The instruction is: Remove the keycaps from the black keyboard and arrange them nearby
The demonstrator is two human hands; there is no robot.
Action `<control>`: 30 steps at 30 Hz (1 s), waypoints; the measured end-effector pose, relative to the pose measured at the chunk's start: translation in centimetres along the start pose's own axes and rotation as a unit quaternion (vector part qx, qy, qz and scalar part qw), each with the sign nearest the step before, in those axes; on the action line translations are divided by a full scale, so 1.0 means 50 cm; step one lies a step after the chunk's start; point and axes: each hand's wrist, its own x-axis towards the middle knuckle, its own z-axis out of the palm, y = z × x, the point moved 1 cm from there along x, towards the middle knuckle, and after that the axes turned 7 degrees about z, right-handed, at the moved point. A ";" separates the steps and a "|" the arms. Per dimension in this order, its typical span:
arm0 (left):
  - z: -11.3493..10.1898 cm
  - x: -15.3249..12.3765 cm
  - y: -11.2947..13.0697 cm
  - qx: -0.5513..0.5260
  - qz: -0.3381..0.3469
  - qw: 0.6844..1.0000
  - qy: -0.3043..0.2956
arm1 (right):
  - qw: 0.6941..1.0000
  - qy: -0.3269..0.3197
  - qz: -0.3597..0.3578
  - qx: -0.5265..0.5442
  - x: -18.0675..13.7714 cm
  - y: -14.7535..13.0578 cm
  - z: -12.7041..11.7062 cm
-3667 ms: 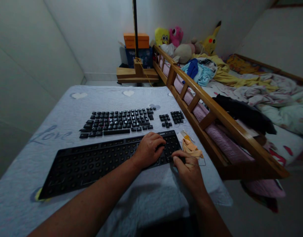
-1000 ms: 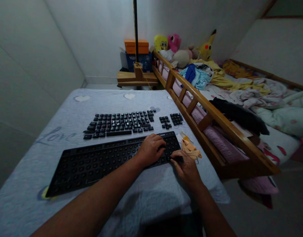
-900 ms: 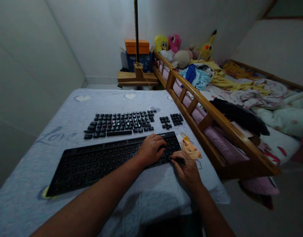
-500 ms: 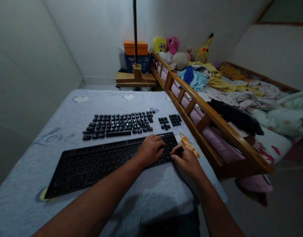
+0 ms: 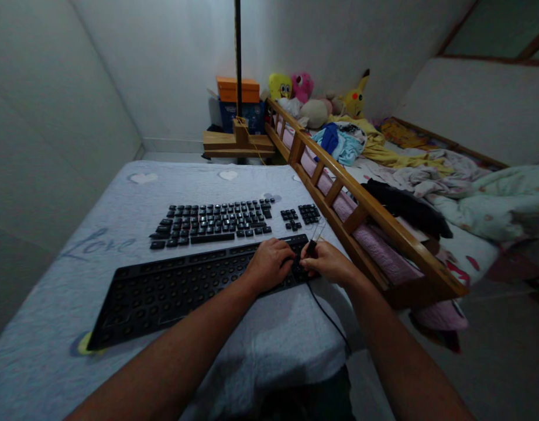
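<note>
A black keyboard (image 5: 172,292) with its key sockets bare lies slantwise on the table, a cable running from its near right side. My left hand (image 5: 271,263) rests over its right part, fingers bent together and tips low against the board. Whatever lies under those fingertips is hidden. In my right hand (image 5: 324,261) is a keycap puller with a black handle (image 5: 311,248), its thin wire prongs pointing up and away. The right fingertips are low over the number pad end. Behind the keyboard, removed keycaps (image 5: 216,219) lie in rows, with smaller groups (image 5: 308,213) to their right.
A pale blue cloth (image 5: 133,216) covers the table. Along its right side runs a wooden bed rail (image 5: 361,199), with bedding and soft toys beyond. An orange box (image 5: 238,89) and a dark pole on a wooden base (image 5: 220,140) stand at the back.
My right hand has turned and shifted slightly up and left, and the puller's wire prongs now show pointing upward. My left hand has stayed nearly in place. The camera view has shifted slightly.
</note>
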 end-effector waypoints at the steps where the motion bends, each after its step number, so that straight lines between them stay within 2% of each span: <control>1: -0.004 0.000 0.002 -0.008 0.004 1.000 0.004 | 1.000 0.012 -0.004 0.009 -0.001 -0.003 0.000; 6: -0.015 0.000 0.009 -0.034 0.021 0.999 0.004 | 0.997 0.067 -0.040 0.020 -0.006 -0.011 0.006; 10: -0.008 0.000 0.005 -0.027 0.006 1.000 0.014 | 0.993 0.089 -0.072 0.017 -0.008 -0.013 0.013; 16: -0.003 0.000 -0.001 -0.027 -0.001 0.999 0.039 | 0.990 0.132 -0.051 0.019 -0.019 -0.021 0.024; 19: -0.004 0.000 -0.001 -0.031 0.001 0.999 0.044 | 0.977 0.201 -0.070 -0.023 -0.027 -0.023 0.030; 22: -0.005 0.000 -0.002 -0.035 0.003 0.998 0.055 | 0.948 0.294 -0.100 -0.071 -0.034 -0.016 0.030; 24: -0.004 0.000 -0.003 -0.037 0.007 0.997 0.065 | 0.927 0.333 -0.144 -0.089 -0.039 -0.009 0.027; 27: -0.004 0.000 -0.005 -0.039 0.014 0.996 0.078 | 0.907 0.332 -0.219 -0.138 -0.045 -0.001 0.021; 30: -0.005 0.000 -0.005 -0.039 0.016 0.996 0.085 | 0.898 0.300 -0.241 -0.212 -0.044 0.005 0.018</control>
